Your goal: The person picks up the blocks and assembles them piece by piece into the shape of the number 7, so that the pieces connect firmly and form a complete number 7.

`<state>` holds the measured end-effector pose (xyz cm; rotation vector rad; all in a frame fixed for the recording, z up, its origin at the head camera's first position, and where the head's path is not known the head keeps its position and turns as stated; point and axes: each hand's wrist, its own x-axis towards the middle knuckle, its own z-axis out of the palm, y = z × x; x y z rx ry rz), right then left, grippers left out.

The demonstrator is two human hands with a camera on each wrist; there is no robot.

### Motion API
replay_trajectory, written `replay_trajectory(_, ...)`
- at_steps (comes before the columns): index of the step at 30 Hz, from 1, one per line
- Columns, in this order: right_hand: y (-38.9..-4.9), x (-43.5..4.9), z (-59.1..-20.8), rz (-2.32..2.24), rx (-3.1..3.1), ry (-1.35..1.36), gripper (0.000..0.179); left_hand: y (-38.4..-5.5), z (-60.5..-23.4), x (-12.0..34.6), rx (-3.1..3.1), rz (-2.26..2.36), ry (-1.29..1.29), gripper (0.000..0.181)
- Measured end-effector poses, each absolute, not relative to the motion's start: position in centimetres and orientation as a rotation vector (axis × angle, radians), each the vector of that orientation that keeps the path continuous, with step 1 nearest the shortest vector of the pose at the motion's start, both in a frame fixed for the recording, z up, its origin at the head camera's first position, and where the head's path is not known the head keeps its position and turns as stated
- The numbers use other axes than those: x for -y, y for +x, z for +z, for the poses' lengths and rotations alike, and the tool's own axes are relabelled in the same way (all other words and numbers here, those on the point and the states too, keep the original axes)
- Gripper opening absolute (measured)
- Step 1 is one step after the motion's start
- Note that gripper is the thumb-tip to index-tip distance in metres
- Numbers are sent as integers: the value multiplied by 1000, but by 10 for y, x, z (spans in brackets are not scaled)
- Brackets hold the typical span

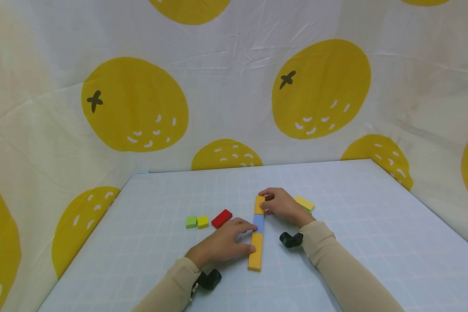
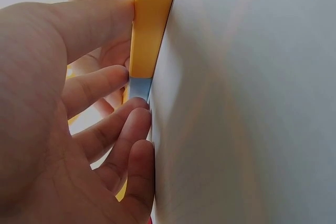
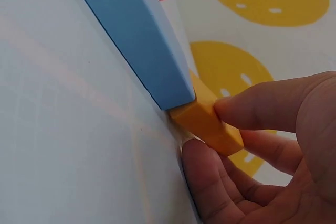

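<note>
Three blocks lie end to end in a line on the table: a near orange block (image 1: 255, 259), a blue block (image 1: 259, 222) in the middle and a far orange block (image 1: 259, 206). My left hand (image 1: 225, 241) is at the left of the line, its thumb touching the near orange block and its index finger at the blue block. The far orange block is pinched between the thumb and fingers of my right hand (image 1: 284, 204). In the right wrist view that far orange block (image 3: 207, 121) sits slightly offset from the blue block (image 3: 139, 40).
Left of the line lie a red block (image 1: 221, 219), a small yellow block (image 1: 203, 222) and a light green block (image 1: 191, 222). Beyond my right wrist is a pale yellow block (image 1: 305, 203), with a green piece (image 1: 307, 210) partly hidden beside it. A fruit-patterned curtain (image 1: 234, 86) stands behind the table.
</note>
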<state>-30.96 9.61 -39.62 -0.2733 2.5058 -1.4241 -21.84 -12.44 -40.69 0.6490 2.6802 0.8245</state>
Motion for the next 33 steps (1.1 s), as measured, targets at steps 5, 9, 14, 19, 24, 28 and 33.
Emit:
replay_trajectory(5, -310, -96, -396, -1375, -2540, -263, 38, -218, -407, 125, -2670, 841, 645, 56)
replay_trajectory(9, -309, -96, -396, -1352, -2565, -266, 38, -218, -406, 124, -2668, 845, 639, 55)
replay_trajectory(14, -308, -96, -396, -1326, -2599, -277, 37, -217, -406, 124, -2666, 850, 632, 55)
replay_trajectory(19, -309, -96, -396, -1310, -2617, -282, 37, -217, -405, 123, -2666, 847, 631, 54)
replay_trajectory(24, -310, -96, -398, -1305, -2627, -291, 37, -216, -405, 123, -2668, 838, 636, 54)
replay_trajectory(28, -310, -96, -399, -1313, -2631, -303, 38, -216, -405, 123, -2673, 829, 639, 54)
replay_trajectory(33, -312, -96, -401, -1298, -2634, -303, 39, -216, -406, 123, -2675, 833, 640, 55)
